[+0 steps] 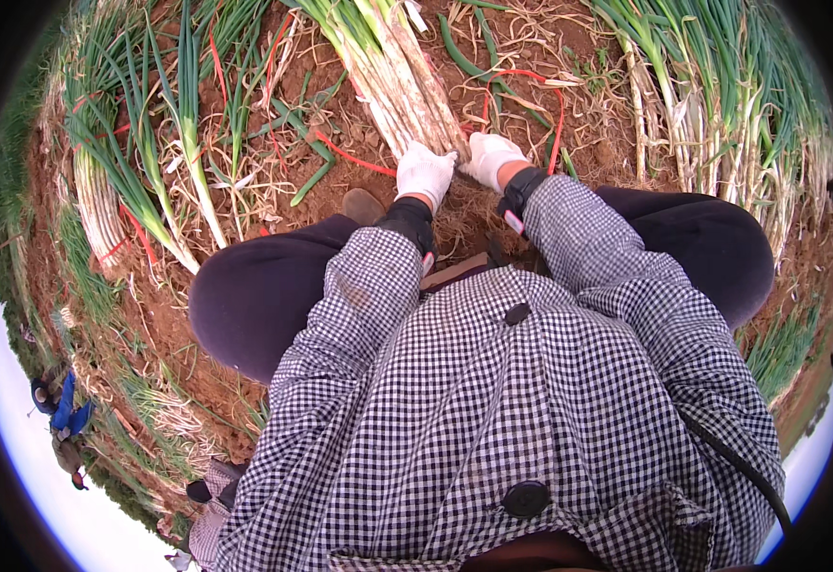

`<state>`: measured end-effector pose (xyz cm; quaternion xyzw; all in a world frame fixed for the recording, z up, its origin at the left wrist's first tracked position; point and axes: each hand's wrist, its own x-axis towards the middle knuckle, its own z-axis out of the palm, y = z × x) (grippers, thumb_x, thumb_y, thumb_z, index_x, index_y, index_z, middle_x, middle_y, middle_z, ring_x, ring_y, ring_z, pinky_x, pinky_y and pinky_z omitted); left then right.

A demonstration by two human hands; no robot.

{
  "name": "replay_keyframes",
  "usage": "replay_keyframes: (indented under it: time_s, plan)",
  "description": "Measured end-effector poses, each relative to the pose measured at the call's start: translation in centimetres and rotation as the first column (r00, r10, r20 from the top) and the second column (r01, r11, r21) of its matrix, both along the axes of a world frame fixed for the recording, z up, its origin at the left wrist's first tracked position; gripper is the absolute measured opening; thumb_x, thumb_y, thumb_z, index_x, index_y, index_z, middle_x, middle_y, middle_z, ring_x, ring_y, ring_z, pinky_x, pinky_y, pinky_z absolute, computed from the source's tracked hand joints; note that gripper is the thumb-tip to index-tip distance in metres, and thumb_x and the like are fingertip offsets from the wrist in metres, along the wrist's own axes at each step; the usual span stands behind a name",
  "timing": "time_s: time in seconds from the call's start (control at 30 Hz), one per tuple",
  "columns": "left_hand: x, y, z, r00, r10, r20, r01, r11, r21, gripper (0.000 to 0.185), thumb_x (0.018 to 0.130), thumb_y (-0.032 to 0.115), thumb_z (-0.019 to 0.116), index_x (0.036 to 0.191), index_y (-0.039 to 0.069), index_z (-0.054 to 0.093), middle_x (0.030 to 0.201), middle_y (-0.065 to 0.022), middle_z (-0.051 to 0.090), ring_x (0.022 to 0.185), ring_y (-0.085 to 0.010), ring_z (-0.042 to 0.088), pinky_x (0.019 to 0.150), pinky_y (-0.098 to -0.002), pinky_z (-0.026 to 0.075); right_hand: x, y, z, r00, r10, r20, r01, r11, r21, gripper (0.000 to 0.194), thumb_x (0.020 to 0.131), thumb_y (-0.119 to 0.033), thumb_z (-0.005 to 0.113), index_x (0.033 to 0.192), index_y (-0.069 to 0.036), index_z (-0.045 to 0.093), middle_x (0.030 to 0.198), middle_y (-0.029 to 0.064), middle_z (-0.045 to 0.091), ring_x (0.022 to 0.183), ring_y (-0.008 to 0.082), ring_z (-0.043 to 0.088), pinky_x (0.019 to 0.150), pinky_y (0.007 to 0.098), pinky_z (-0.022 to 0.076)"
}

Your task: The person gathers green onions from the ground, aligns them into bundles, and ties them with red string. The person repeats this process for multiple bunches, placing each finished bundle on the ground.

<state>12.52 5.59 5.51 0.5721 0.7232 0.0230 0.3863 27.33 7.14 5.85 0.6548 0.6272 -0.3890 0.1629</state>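
Observation:
A thick bundle of green onions point(416, 93) lies on the soil before me, its leaves pointing away and its white root ends towards me. My left hand point(425, 173), in a white knitted glove, is closed at the left of the root ends. Close beside it, my right hand point(494, 160), gloved alike, is closed at their right side. The fingertips of both are partly hidden among the roots. A red plastic tie strip point(359, 161) runs up to the bundle's left side, near my left hand. Another red strip point(561, 118) curves over the soil right of the bundle.
A tied onion bundle point(98, 204) and loose green onions point(191, 143) lie at the left. Many more onions point(731, 121) lie at the right. My bent knees flank the work. Other people point(66, 422) are at the far lower left, one point(209, 518) nearer.

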Motion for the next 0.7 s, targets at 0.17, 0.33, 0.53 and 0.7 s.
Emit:
replay_keyframes:
  time_s: [0.17, 0.33, 0.53, 0.7]
  plan:
    - [-0.8, -0.6, -1.0, 0.999, -0.043, 0.019, 0.041, 0.995, 0.090, 0.065, 0.075, 0.035, 0.081, 0.117, -0.009, 0.056, 0.110, -0.0284, 0.066, 0.107, -0.0406, 0.064, 0.091, -0.0415, 0.052, 1.2, 0.5, -1.9, 0.986, 0.017, -0.166, -0.012, 0.999, 0.030, 0.051, 0.077, -0.042, 0.075, 0.098, 0.004, 0.068, 0.103, 0.0239, 0.069, 0.101, 0.0384, 0.066, 0.084, 0.0417, 0.0522]
    - [-0.8, -0.8, -2.3, 0.997, -0.067, 0.026, 0.066, 0.997, 0.052, 0.063, 0.075, 0.033, 0.081, 0.116, -0.008, 0.056, 0.110, -0.0295, 0.066, 0.107, -0.0406, 0.064, 0.091, -0.0409, 0.052, -0.7, -0.9, -1.6, 0.989, 0.141, -0.051, -0.139, 0.989, 0.040, 0.046, 0.088, -0.038, 0.064, 0.110, 0.002, 0.062, 0.109, 0.0254, 0.066, 0.107, 0.0389, 0.063, 0.091, 0.0446, 0.0499]
    - [-1.8, 0.0, -3.6, 0.995, -0.078, 0.059, 0.073, 0.995, 0.068, 0.062, 0.075, 0.032, 0.080, 0.118, -0.007, 0.058, 0.112, -0.0263, 0.067, 0.105, -0.0383, 0.065, 0.091, -0.0401, 0.052, -2.0, 1.7, -0.2, 0.904, 0.426, 0.035, -0.422, 0.902, -0.089, 0.042, 0.089, -0.032, 0.062, 0.111, 0.003, 0.069, 0.111, 0.0229, 0.069, 0.106, 0.0364, 0.066, 0.089, 0.0425, 0.0524]
    - [-3.2, 0.5, -4.0, 0.962, -0.052, 0.267, 0.050, 0.999, 0.014, 0.060, 0.072, 0.030, 0.080, 0.119, -0.002, 0.061, 0.108, -0.0240, 0.069, 0.101, -0.0347, 0.067, 0.087, -0.0395, 0.053, -2.0, 1.7, 0.7, 0.956, 0.245, 0.163, -0.274, 0.943, 0.190, 0.039, 0.089, -0.028, 0.063, 0.116, 0.001, 0.062, 0.114, 0.0227, 0.068, 0.109, 0.0364, 0.065, 0.094, 0.0432, 0.0511]
